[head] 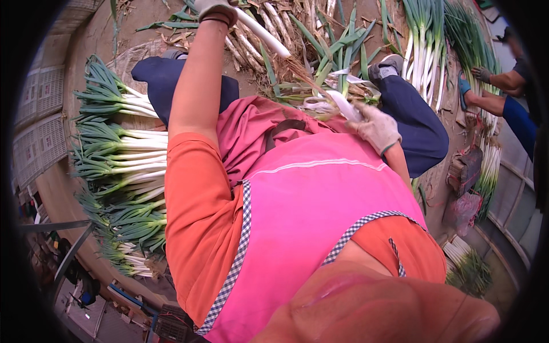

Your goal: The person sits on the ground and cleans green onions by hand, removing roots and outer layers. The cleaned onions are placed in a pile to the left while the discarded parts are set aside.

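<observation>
My left hand (216, 10), in a pale work glove, is at the top edge of the view, closed around a long green onion (263, 33). The onion's white shank slants down to the right and ends in brown roots (302, 75). My right hand (377, 128), gloved too, is near my right thigh with its fingers closed on a pale strip (344, 106), apparently a peeled outer layer. The strip's far end meets the root tips; whether they are joined is unclear. Between my feet lies a pile of unpeeled onions (279, 25) with dry brown skins, beside loose peelings (343, 81).
Clean green onions (137, 145) lie in bundles along my left side. More bundles (424, 51) lie at the upper right, where a co-worker's gloved hand (481, 74) touches onion leaves. White plastic crates (40, 137) line the left. A plastic bag (463, 212) lies at the right.
</observation>
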Motion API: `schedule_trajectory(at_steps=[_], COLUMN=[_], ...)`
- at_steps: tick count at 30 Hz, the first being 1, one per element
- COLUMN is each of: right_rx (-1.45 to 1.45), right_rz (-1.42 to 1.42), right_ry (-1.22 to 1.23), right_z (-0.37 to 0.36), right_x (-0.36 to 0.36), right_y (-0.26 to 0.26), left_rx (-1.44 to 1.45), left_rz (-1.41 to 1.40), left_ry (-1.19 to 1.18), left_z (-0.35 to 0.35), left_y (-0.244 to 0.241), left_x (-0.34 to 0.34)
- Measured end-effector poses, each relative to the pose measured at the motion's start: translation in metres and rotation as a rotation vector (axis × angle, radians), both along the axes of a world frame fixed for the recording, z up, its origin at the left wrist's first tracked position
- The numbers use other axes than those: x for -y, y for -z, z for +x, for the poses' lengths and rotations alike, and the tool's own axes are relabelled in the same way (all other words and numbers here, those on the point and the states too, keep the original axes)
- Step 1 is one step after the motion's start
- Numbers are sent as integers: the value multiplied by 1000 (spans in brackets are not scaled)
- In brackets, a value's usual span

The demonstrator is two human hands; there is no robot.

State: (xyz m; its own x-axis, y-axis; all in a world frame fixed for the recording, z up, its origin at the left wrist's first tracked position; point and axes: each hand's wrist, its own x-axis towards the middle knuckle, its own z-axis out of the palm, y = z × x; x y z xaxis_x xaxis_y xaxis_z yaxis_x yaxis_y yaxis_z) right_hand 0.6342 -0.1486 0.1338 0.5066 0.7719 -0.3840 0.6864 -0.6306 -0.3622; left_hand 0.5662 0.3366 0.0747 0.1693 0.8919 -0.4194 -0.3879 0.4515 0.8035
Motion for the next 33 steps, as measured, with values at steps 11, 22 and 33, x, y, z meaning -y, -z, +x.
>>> schedule_trajectory(at_steps=[11,22,33], right_rx=[-862,-1320,-110], right_rz=[559,529,806], right_ry=[132,404,-452], right_z=[-37,-45,-34], right_x=[-198,-166,-130], right_y=[-15,-7,-9], left_rx=[-285,-23,150], left_rz=[483,28,219], left_ry=[387,310,290], left_z=[-19,9,0], left_y=[-19,-93,-66], left_x=[22,81,52])
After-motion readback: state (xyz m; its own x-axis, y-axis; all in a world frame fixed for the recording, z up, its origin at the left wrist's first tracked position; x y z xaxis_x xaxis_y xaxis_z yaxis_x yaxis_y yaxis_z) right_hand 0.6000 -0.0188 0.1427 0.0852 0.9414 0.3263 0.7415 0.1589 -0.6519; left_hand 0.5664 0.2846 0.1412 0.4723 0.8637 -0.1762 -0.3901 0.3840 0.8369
